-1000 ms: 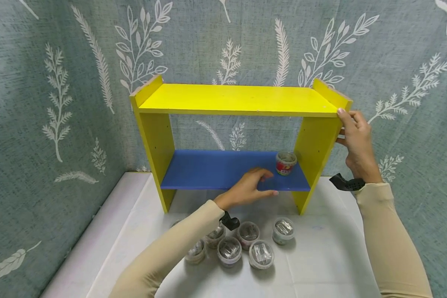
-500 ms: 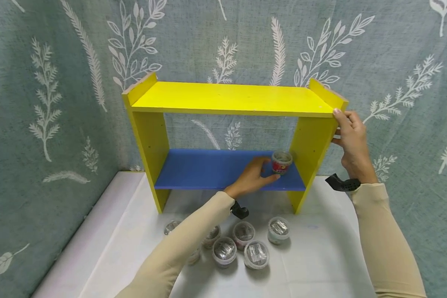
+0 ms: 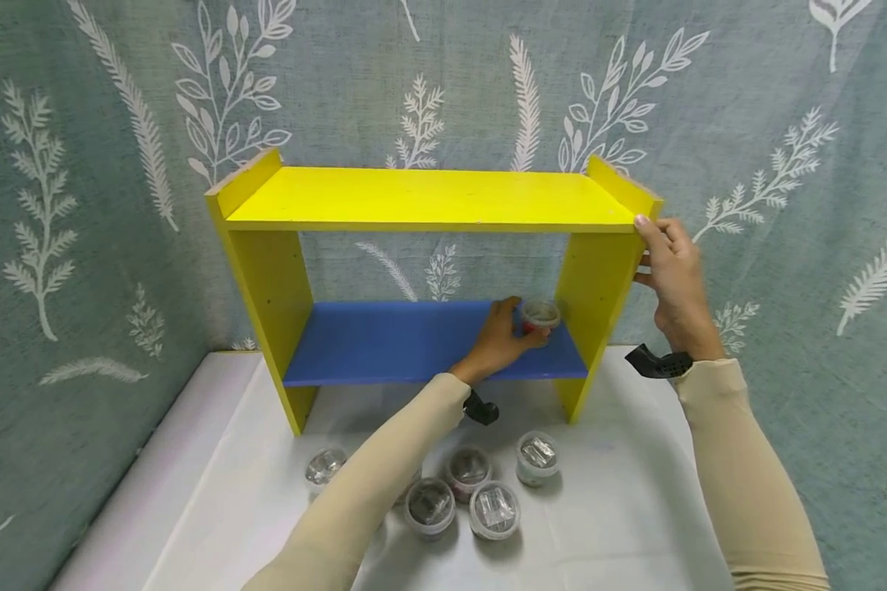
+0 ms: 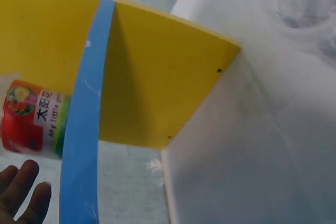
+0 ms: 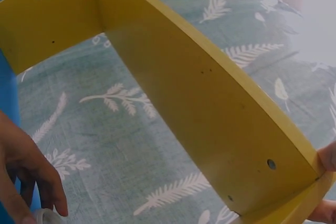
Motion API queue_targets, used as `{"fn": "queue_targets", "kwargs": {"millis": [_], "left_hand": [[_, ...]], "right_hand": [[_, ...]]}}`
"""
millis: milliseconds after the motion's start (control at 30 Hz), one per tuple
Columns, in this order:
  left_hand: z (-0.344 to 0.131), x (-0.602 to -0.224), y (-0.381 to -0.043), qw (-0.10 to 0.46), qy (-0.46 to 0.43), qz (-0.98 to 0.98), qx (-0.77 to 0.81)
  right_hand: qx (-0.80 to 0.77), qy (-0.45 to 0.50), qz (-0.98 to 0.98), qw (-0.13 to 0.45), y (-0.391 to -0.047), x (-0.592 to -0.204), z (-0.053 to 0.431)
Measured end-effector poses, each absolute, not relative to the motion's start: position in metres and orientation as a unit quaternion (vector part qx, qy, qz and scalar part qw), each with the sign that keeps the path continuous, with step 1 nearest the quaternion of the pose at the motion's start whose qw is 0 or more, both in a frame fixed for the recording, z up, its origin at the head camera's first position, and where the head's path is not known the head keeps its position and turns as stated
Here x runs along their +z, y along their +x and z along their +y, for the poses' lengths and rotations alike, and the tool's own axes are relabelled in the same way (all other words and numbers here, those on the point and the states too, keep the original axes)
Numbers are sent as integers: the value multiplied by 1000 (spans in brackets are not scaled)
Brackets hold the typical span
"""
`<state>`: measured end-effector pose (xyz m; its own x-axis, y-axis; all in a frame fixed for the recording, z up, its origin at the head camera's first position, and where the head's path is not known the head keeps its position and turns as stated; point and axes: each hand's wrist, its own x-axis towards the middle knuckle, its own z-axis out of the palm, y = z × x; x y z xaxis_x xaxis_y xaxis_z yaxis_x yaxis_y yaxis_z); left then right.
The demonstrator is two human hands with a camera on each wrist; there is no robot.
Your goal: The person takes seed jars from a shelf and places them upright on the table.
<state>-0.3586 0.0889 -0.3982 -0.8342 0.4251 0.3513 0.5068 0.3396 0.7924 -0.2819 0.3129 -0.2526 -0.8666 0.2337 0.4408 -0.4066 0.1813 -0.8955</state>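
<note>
A small clear plastic tub (image 3: 540, 313) with a red printed label stands at the right end of the blue lower board (image 3: 384, 341) of a yellow shelf unit (image 3: 429, 197). My left hand (image 3: 498, 341) holds this tub near its rim, thumb across the front and fingers at the back left. In the left wrist view the tub's label (image 4: 34, 116) faces the camera, and some left fingers (image 4: 21, 187) lie beside it with a gap. My right hand (image 3: 676, 283) grips the unit's upper right side, its thumb on the front edge.
Several similar lidded tubs (image 3: 495, 510) stand on the white table (image 3: 621, 492) in front of the unit, some partly hidden by my left sleeve (image 3: 384, 484). One tub (image 3: 538, 458) sits apart at the right. Patterned cloth (image 3: 473, 82) hangs behind.
My left hand has moved right and further back, from left of the tub to around it. My right hand stays on the unit's side. The head view has shifted slightly to the right.
</note>
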Motion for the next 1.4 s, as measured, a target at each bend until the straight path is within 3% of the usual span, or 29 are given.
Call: {"fn": "queue_targets", "kwargs": {"millis": [700,1133,1400], "left_hand": [[110,-403,-368,75,-267,-816,-508],[98,-397,-361,51,-255,-810,-526],[87,-394,-354,69,-288,-812,-502]], "right_hand": [[640,71,-727,239,-282,-253,315],[639,59,-725,251,-284,-253,314],[647,60,-717,253,-284,-253,314]]}}
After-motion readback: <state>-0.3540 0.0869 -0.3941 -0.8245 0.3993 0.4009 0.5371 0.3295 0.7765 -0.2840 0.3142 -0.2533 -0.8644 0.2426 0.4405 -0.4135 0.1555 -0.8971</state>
